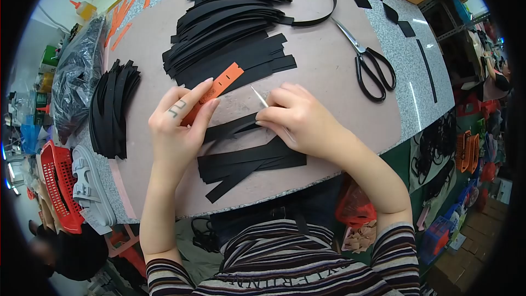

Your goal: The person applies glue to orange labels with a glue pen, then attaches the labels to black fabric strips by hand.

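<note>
Fingers of the left hand (178,122) are pinching a flat orange slotted strip (225,80); the right hand (296,116) is gripping a slim white pointed stick (258,96), possibly a pencil.

Scissors (360,51) and stacked black strips (227,24) suggest a workshop.

Table (408,55): speckled grey top, largely under a pinkish mat (339,96).
Mat, far half: layered black strips (224,27).
Mat, near edge: loose black strips (255,159).
Mat, right: black-handled scissors (360,50).
Mat's left edge: bundled black strips (114,112).
Table, right: narrow black strip (427,71).
</note>
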`<state>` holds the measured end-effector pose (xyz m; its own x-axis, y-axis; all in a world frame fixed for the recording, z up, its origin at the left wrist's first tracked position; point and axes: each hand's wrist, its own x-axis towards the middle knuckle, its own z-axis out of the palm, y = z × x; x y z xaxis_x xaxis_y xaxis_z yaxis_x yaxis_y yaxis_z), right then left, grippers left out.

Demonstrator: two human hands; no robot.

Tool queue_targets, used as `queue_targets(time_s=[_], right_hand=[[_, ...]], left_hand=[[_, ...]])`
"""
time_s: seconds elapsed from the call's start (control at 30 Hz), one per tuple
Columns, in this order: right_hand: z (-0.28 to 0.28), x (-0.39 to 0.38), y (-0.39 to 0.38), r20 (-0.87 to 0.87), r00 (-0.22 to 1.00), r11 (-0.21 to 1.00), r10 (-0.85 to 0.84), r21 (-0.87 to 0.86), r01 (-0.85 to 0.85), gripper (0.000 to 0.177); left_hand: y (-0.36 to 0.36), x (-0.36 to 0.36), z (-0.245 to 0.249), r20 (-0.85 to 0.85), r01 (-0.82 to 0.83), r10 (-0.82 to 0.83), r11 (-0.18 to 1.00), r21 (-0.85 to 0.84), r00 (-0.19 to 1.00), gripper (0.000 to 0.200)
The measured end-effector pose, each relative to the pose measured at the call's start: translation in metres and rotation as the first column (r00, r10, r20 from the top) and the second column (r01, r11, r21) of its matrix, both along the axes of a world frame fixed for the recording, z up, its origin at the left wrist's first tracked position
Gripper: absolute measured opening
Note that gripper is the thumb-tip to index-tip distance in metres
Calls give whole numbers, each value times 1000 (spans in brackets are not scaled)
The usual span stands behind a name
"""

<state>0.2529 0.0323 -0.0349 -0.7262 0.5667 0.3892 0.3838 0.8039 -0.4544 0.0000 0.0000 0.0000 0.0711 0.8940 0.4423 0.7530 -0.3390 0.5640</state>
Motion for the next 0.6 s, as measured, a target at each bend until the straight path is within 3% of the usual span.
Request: queue_targets(time_s=[0.07, 0.17, 0.2, 0.3, 0.33, 0.43, 0.6], right_hand=[[4, 4, -7, -5, 1000, 992, 2, 130, -1, 26], [0, 5, -38, 128, 986, 930, 105, 339, -142, 29], [2, 6, -43, 106, 992, 945, 67, 313, -97, 32], [5, 21, -40, -158, 984, 997, -78, 10, 81, 30], [8, 26, -34, -257, 948, 982, -189, -61, 179, 35], [19, 35, -19, -329, 850, 901, -412, -286, 326, 38], [12, 26, -10, -295, 870, 877, -396, -401, 263, 12]], left_hand=[[1, 0, 1, 16, -30, 29, 999, 34, 999, 33], [5, -7, 7, 27, -13, 11, 997, 72, 1000, 34], [4, -7, 10, -3, 29, -29, 999, 22, 1000, 33], [0, 7, 7, 74, 248, -237, 938, -240, 969, 30], [-2, 15, 3, 122, 267, -240, 908, -323, 963, 26], [-5, 24, -16, -23, 268, -288, 916, -300, 957, 31], [-5, 27, -16, -110, 278, -313, 927, -250, 943, 29]])
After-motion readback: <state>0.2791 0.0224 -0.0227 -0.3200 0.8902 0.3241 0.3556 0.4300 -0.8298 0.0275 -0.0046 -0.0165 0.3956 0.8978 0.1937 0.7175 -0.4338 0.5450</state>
